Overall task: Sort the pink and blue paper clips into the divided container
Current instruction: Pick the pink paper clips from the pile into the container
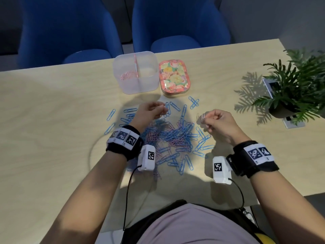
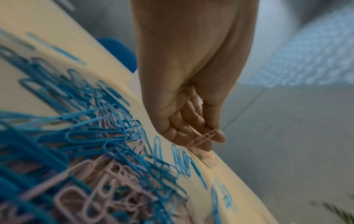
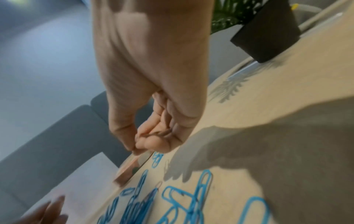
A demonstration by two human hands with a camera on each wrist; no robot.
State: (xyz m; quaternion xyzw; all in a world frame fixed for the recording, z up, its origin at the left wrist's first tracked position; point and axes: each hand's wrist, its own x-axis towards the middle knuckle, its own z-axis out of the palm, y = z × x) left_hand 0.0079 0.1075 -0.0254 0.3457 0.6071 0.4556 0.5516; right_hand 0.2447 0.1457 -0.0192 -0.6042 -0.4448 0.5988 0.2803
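Observation:
A heap of blue and pink paper clips point(image 1: 173, 136) lies on the wooden table point(image 1: 52, 120) between my wrists. My left hand point(image 1: 151, 111) hovers over the heap's far left side, and in the left wrist view it point(image 2: 191, 130) pinches pink paper clips point(image 2: 203, 137) between thumb and fingers. My right hand point(image 1: 218, 120) hangs right of the heap and pinches a pink paper clip point(image 1: 203, 117) at its fingertips point(image 3: 141, 144). The clear divided container point(image 1: 136, 73) stands beyond the heap, with pink clips point(image 1: 127, 75) in its left compartment.
A floral tin point(image 1: 175, 76) sits right beside the container. A potted plant point(image 1: 297, 87) stands at the table's right edge, with a phone point(image 1: 270, 85) behind it. Two blue chairs point(image 1: 175, 23) face the far edge. Loose blue clips point(image 1: 194, 103) lie scattered around the heap.

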